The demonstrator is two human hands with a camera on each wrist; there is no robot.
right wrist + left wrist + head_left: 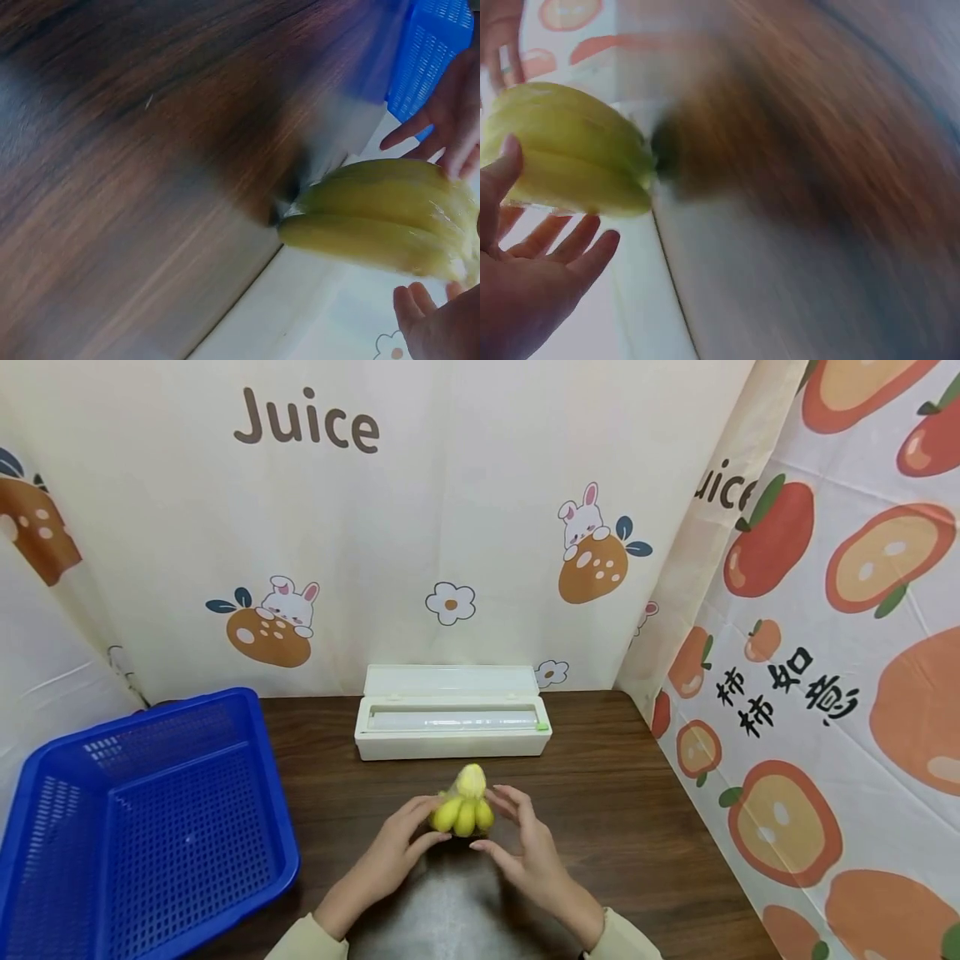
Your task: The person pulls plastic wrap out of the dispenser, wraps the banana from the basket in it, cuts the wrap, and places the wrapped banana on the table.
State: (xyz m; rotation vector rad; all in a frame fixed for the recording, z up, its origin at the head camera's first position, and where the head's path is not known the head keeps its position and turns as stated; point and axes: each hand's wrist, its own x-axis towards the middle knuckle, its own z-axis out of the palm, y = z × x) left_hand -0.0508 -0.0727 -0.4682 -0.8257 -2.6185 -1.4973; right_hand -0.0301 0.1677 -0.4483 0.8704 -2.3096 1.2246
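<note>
A bunch of short yellow bananas (pixel 465 817) stands upright on the table between my hands, its pale top upward. In the right wrist view, clear shiny film covers part of the bananas (pixel 375 202). My left hand (pixel 399 843) is at the left side of the bunch, its thumb against the fruit and its fingers spread in the left wrist view. On the other side my right hand (pixel 534 852) curves loosely round the bunch, fingertips close to it. Behind stands a white cling film dispenser (pixel 453 745), lid raised, with a roll inside and a green slider at its right end.
A large blue plastic basket (pixel 281 827) stands at the left of the dark wooden table (pixel 622 785). Printed curtains hang behind the table (pixel 390 527) and along its right side (pixel 795 735). Light reflects off the tabletop in front of the bananas.
</note>
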